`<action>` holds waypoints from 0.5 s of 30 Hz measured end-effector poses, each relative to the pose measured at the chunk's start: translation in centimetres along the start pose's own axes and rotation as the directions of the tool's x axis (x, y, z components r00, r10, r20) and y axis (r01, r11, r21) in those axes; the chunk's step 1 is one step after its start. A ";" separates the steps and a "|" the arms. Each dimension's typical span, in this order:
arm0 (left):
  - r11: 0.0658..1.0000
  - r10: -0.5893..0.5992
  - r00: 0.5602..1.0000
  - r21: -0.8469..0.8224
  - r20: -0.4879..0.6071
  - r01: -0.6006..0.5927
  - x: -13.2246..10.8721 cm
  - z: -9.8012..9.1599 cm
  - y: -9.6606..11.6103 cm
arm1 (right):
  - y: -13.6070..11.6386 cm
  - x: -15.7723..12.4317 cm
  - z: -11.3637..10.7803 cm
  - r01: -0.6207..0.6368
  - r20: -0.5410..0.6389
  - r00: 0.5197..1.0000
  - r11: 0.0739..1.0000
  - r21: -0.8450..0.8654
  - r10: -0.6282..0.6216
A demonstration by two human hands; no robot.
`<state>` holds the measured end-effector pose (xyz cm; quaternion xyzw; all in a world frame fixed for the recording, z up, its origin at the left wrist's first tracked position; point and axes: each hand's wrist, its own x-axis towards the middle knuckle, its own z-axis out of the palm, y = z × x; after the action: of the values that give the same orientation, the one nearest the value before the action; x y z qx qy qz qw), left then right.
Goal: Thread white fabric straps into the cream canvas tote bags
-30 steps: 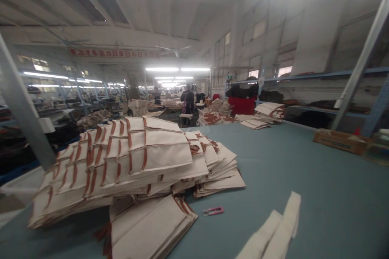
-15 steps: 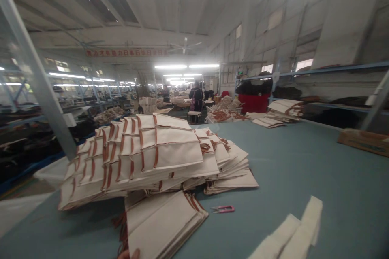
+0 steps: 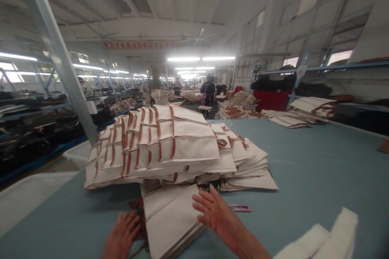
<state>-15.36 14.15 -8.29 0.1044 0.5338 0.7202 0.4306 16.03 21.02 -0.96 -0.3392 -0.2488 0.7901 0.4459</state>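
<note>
Cream panels (image 3: 173, 218), apparently of fabric, lie in a small stack between the fingers of the two hands. Under them spreads a grey-green table (image 3: 304, 170), reaching far past the right fingers. Beyond the fingertips of both hands rises a broad heap of similar pieces (image 3: 170, 141) with brown edging; it seems to overhang the far end of the stack. Well to the right of the right fingers lie white strips (image 3: 343, 226).

At the stack's right edge is the right hand (image 3: 214, 210), its fingers stretched out and thumb raised apart, gripping nothing; whether the fingertips touch the top panel, I cannot tell. The left hand (image 3: 121, 228) is by the left edge, fingers bent beside loose brown ties (image 3: 141, 226); whether they pinch any of these is unclear. Just right of the right fingers are pink-handled snips (image 3: 243, 208), partly hidden.

From this pose, I judge the step in hand to be handling the stack from both sides. The next move calls for right fingers curled over their edge and even pressure, lest loose layers slide.
</note>
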 end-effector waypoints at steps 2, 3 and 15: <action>0.998 -0.020 0.999 -0.057 -0.048 0.018 3.0 1.0 1.9 | -1.5 2.7 1.0 -0.018 -0.080 0.996 0.991 0.131 0.029; 0.996 -0.036 0.997 -0.087 -0.061 0.031 4.6 1.5 2.8 | -1.9 4.1 1.3 -0.024 -0.106 0.994 0.989 0.147 0.040; 0.969 -0.104 0.977 -0.240 -0.187 0.057 11.5 5.8 7.6 | 3.5 13.4 -0.2 0.010 -0.316 0.947 0.973 0.232 0.065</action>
<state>-22.72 26.05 -2.94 -0.0410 0.4894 0.7668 0.4134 9.30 31.07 -7.75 -0.4128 -0.0748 0.7539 0.5055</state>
